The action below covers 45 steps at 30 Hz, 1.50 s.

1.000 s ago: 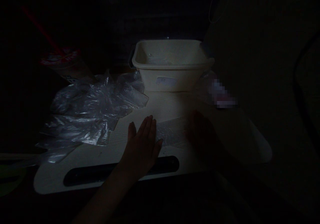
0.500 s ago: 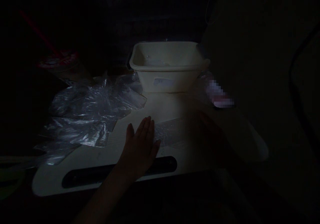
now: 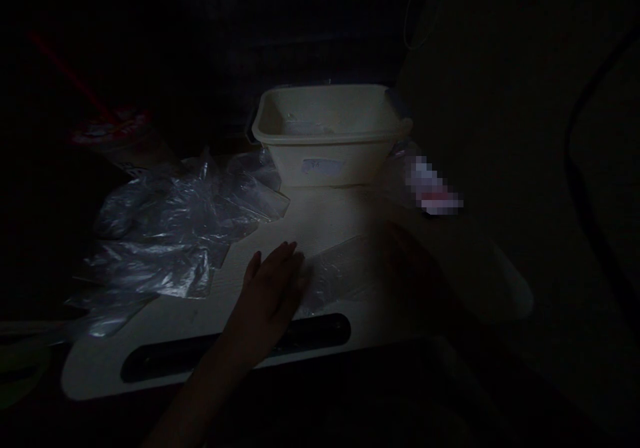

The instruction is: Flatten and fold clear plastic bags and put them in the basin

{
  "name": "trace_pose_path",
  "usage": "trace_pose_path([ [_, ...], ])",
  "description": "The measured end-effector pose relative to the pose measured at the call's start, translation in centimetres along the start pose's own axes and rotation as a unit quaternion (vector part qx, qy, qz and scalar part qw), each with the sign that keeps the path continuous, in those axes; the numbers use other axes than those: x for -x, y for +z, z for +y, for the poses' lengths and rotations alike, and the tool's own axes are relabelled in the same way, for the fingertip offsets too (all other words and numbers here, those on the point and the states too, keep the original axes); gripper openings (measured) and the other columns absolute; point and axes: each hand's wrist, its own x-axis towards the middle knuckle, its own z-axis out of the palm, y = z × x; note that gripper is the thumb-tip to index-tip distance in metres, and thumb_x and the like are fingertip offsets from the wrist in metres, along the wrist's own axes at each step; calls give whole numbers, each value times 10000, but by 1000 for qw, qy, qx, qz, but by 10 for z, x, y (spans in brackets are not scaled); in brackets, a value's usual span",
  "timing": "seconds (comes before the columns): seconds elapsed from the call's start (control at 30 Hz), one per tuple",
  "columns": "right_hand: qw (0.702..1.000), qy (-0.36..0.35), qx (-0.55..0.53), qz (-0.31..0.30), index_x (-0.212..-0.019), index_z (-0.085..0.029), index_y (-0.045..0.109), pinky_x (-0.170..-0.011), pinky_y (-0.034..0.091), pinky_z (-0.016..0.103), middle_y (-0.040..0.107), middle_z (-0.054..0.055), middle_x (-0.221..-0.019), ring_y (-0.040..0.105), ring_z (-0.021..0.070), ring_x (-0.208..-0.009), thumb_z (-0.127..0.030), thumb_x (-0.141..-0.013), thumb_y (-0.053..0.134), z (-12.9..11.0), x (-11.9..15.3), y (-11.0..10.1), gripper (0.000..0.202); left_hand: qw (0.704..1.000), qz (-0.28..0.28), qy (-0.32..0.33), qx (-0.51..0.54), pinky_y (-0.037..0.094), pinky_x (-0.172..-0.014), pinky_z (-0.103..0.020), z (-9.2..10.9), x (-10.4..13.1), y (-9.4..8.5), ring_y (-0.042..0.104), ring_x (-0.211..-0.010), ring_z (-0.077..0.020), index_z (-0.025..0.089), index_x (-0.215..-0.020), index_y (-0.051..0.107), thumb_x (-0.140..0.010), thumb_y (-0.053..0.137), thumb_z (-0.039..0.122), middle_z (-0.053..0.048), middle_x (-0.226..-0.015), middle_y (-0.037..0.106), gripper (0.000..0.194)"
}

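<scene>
The scene is very dark. A flat clear plastic bag (image 3: 337, 271) lies on the white tabletop (image 3: 315, 218) between my two hands. At its left edge is my left hand (image 3: 273, 295), back upward, fingers stretched and a little apart, the ones nearest the bag blurred. Whether it touches the bag is hard to see. My right hand (image 3: 413, 258) is in deep shadow at the right end of the bag, its fingers barely visible. Beyond the bag stands a cream plastic tub (image 3: 327, 165) with a small label on its front.
A heap of crumpled clear plastic bags (image 3: 170, 235) covers the left side of the table. Behind it stands a drink cup (image 3: 135, 145) with a red straw. A pixelated pinkish-white item (image 3: 434, 191) lies right of the tub. A dark slot (image 3: 315, 335) runs along the near edge.
My left hand has shifted slightly down and left, its fingers tilting away from the flat bag. My right hand stays near the bag's right end. The view has moved slightly.
</scene>
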Motion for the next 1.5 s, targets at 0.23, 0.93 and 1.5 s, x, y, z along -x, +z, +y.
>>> trace_pose_path([
  [0.23, 1000, -9, -6, 8, -1243, -218, 291, -962, 283, 416, 337, 62, -1291, 307, 217, -1172, -390, -801, 330, 1, 1, 2, 476, 998, -47, -32, -18, 403, -716, -330, 14, -40, -4, 550, -857, -212, 174, -1050, 489, -806, 354, 255, -81, -966, 592, 291],
  [0.93, 975, 19, -219, -42, -1128, -212, 416, -902, 363, 373, 457, 71, -1200, 398, 207, -1112, -383, -730, 450, 2, -15, -9, 434, 854, -2, -190, 484, 297, -444, -173, 4, -70, 1, 388, -425, -47, 153, -544, 503, -572, 580, 221, 74, -454, 444, 106],
  [1.5, 906, 76, -379, -175, -556, -170, 523, -446, 367, 214, 513, -30, -497, 505, 107, -484, -299, -661, 521, -36, -56, 19, 166, 673, -64, -268, 686, 443, -519, -220, 7, -65, -1, 519, -472, -81, 138, -703, 584, -597, 625, 282, 15, -563, 560, 183],
])
